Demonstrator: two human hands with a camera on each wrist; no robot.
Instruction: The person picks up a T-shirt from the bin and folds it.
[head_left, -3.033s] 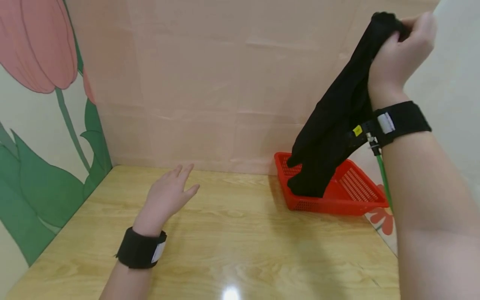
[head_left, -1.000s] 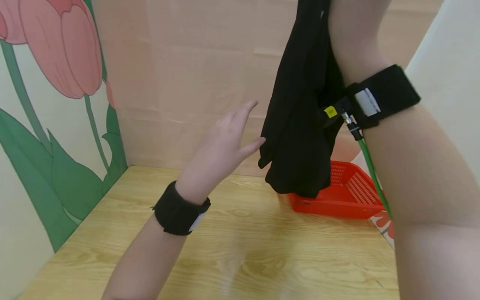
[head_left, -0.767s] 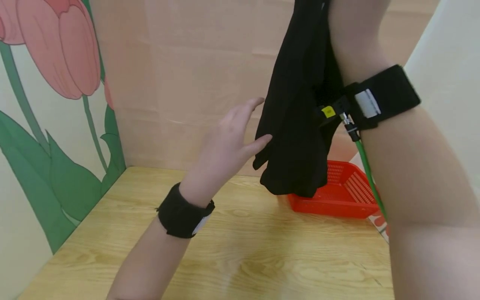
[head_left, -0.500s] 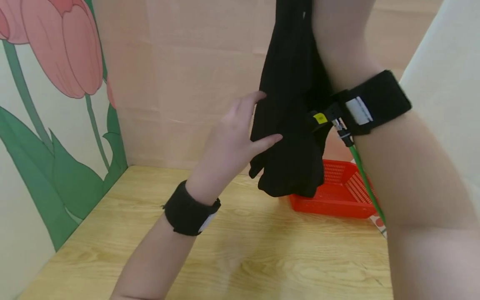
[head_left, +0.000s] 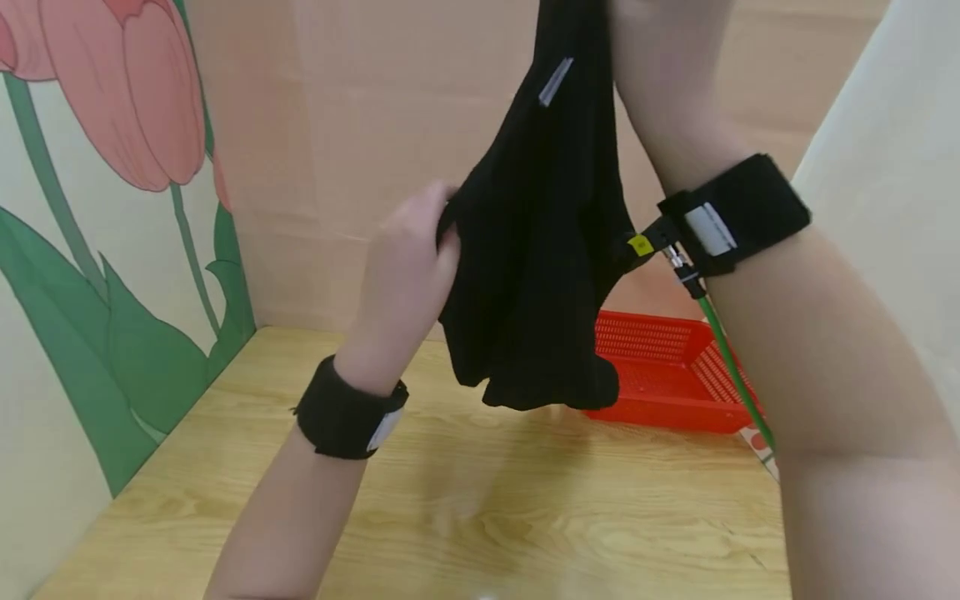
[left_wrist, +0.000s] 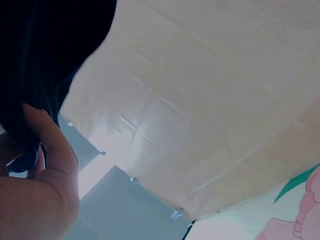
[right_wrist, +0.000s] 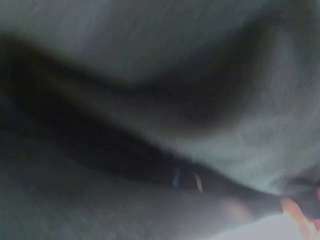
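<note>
A black cloth garment (head_left: pixel 532 250) hangs in the air with a small pale strip (head_left: pixel 556 82) on its upper part. My left hand (head_left: pixel 408 267) pinches its left edge between thumb and fingers. In the left wrist view, that hand's curled fingers (left_wrist: pixel 52 142) hold a fold of the dark cloth. My right hand (head_left: pixel 671 75) is raised high and holds the garment's top; its fingers are past the upper edge of the head view. Blurred dark folds fill the right wrist view, with fingertips (right_wrist: pixel 297 215) gripping the cloth at lower right.
A red plastic basket (head_left: pixel 667 415) stands at the table's back right, partly behind the garment's lower edge. The wooden table (head_left: pixel 420 517) spreads below. A green cable (head_left: pixel 727 354) runs from the right wristband. Walls rise behind and at both sides.
The garment has moved left from over the basket and spread wider, its pale strip now showing. My left hand has come up and taken hold of its left edge, drawing it leftward.
</note>
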